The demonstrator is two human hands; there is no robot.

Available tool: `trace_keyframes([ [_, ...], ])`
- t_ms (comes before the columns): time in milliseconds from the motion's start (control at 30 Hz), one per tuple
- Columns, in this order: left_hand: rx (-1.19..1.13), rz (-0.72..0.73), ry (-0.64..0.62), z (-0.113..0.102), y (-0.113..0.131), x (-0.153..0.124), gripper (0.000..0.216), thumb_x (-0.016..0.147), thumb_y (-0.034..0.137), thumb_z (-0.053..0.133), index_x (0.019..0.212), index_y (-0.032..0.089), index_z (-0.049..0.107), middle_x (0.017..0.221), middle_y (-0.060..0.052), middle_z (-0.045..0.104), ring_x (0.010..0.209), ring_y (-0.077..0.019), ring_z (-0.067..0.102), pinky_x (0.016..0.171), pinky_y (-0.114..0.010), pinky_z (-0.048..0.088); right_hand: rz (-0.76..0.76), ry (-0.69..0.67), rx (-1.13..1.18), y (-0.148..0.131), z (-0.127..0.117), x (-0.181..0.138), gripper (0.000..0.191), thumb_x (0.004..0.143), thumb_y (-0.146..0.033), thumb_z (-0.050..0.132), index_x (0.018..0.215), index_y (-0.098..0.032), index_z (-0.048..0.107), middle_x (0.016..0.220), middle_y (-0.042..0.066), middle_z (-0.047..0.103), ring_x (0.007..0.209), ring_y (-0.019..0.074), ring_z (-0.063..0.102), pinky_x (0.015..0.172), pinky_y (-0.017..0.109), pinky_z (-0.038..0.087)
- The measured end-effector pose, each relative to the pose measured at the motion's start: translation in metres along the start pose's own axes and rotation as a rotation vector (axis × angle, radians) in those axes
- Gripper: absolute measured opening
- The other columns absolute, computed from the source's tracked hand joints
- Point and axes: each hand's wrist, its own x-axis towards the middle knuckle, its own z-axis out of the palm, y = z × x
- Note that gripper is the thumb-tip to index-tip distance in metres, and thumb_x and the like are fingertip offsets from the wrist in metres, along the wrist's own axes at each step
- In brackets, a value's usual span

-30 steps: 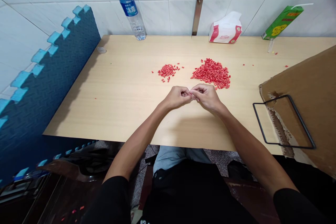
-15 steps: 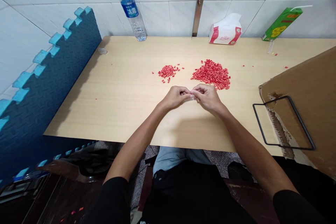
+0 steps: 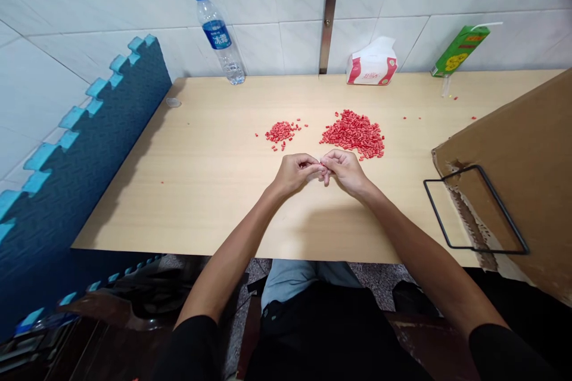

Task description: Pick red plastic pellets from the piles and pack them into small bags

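Water bottle [image 3: 218, 36], blue label, writing unreadable; tissue pack [image 3: 372, 63] red-white; green carton [image 3: 459, 50] with straw. Left hand [image 3: 294, 171] and right hand [image 3: 342, 169] fingertips pinched together over table [image 3: 196, 178], on something tiny, unidentifiable. Large red pellet pile [image 3: 353, 133] just beyond; small pile [image 3: 280, 131] beside.

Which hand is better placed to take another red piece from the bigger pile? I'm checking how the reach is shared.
Probably the right hand. It sits just in front of the bigger pile, almost at its near edge. The left hand is further off, nearer the smaller pile. Both hands meet at the fingertips, pinching something tiny.
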Motion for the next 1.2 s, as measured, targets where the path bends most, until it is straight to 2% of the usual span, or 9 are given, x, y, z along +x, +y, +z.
trace_keyframes([
  [400,-0.097,-0.037,-0.021,0.0016,0.0009,-0.0002,0.026,0.069,0.036,0.074,0.070,0.011,0.071,0.068,-0.006,0.071,0.061,-0.0143,0.063,0.060,-0.025,0.048,0.035,-0.053,0.073,0.0040,-0.0027,0.0004,0.033,0.073,-0.045,0.074,0.074,-0.015,0.059,0.054,-0.001,0.063,0.041,0.0126,0.059,0.039,0.023,0.049],
  [567,-0.131,-0.052,-0.069,0.0015,0.0001,0.0004,0.027,0.069,0.037,0.074,0.069,0.010,0.071,0.066,-0.007,0.071,0.063,-0.0169,0.065,0.063,-0.027,0.050,0.031,-0.082,0.081,0.0054,-0.0044,0.0007,0.031,0.075,-0.043,0.073,0.073,-0.015,0.059,0.053,-0.002,0.062,0.041,0.0120,0.058,0.038,0.022,0.048],
  [1200,-0.219,-0.020,-0.128,0.0022,0.0004,-0.0008,0.023,0.072,0.033,0.074,0.070,0.010,0.070,0.065,-0.007,0.070,0.062,-0.0177,0.066,0.063,-0.029,0.052,0.054,-0.094,0.064,0.0022,-0.0051,-0.0009,0.033,0.073,-0.044,0.074,0.073,-0.015,0.058,0.052,-0.001,0.062,0.042,0.0133,0.060,0.036,0.021,0.047],
])
